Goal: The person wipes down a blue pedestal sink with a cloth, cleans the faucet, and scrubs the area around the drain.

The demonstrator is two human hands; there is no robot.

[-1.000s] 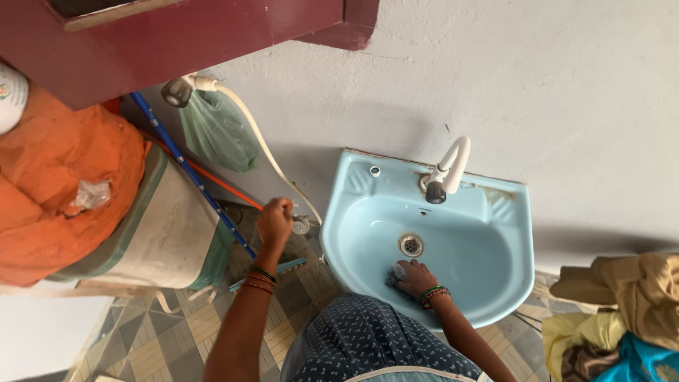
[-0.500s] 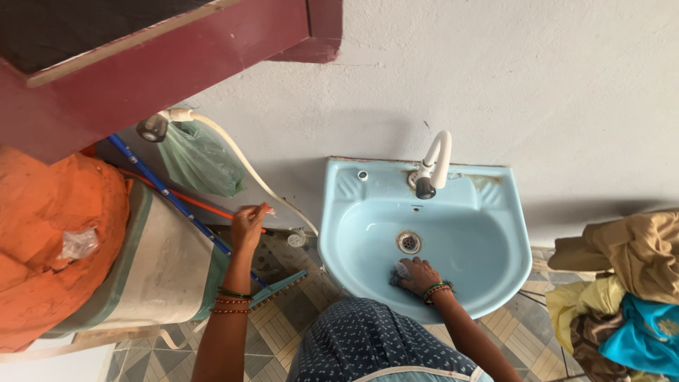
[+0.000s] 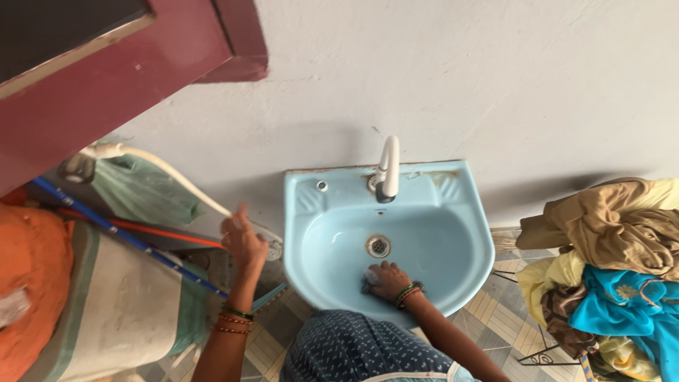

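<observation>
Wearing a dark blue dotted garment (image 3: 368, 350) with pale trim; wearing green, red and gold bangles on left wrist (image 3: 235, 320) and right wrist (image 3: 405, 294); going sleeveless.

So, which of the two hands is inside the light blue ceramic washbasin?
The right hand, pressing a dark scrubbing pad on the light blue ceramic washbasin near the drain. The left hand is raised outside it, by the white hose.

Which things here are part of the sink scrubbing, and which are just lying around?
In use:
right hand pressing a scrub pad
light blue sink
white tap
left hand, raised beside the white hose

Lying about:
clothes pile
green bag
orange cloth
blue pole
</observation>
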